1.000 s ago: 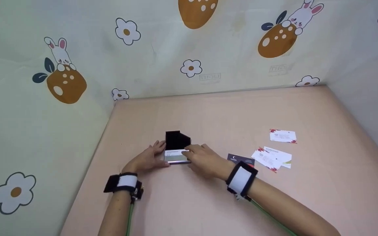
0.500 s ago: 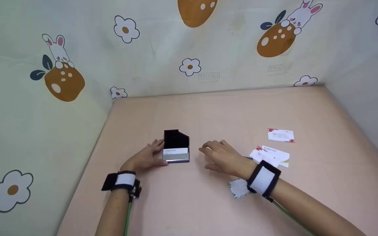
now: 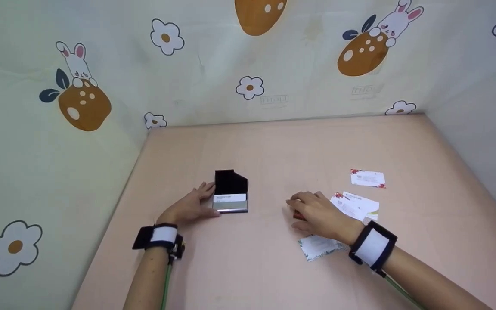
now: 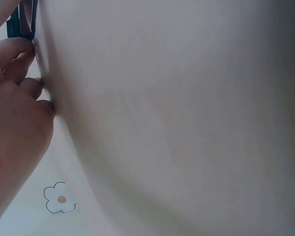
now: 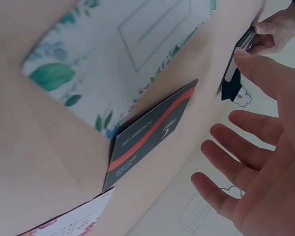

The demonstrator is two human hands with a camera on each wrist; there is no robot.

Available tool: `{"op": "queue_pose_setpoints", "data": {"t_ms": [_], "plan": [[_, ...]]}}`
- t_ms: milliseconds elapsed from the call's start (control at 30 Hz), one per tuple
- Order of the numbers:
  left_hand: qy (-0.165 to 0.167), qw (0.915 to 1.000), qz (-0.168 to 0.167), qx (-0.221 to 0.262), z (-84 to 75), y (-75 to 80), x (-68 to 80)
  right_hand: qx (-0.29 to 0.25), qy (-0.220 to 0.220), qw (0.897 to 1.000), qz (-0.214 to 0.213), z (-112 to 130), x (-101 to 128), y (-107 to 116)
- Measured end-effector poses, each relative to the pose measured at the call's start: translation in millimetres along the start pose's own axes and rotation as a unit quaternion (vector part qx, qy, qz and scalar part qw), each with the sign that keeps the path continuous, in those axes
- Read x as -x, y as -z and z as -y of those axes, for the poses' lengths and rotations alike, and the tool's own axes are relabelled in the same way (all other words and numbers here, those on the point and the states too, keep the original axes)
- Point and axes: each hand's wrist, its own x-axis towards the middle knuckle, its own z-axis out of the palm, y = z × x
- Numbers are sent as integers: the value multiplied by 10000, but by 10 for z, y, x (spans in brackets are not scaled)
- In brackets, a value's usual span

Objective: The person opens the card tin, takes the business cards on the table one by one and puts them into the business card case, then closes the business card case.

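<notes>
The peach table point(image 3: 274, 146) spreads out under me, walled by sheeting printed with flowers and rabbits. My landmark is the black card case point(image 3: 231, 191), standing open with a white card in its pocket. My left hand point(image 3: 190, 209) rests just left of the case, fingertips touching its side, holding it steady. My right hand point(image 3: 319, 215) hovers well to the right of the case, fingers spread and relaxed, gripping nothing, just above a dark card with a red stripe point(image 5: 150, 135). A leaf-printed card point(image 3: 319, 247) lies beside that, and white floral cards point(image 3: 356, 206) sit farther right of the case.
</notes>
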Motion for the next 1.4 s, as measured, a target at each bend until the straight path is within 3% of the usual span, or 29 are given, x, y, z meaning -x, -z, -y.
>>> {"op": "queue_pose_setpoints", "data": {"t_ms": [633, 1400], "plan": [[-187, 9998, 45, -58, -6, 27, -19, 32, -884, 9960, 105, -235, 409, 19], [-252, 9997, 65, 18, 4, -6, -22, -335, -1497, 9878, 275, -333, 412, -5]]}}
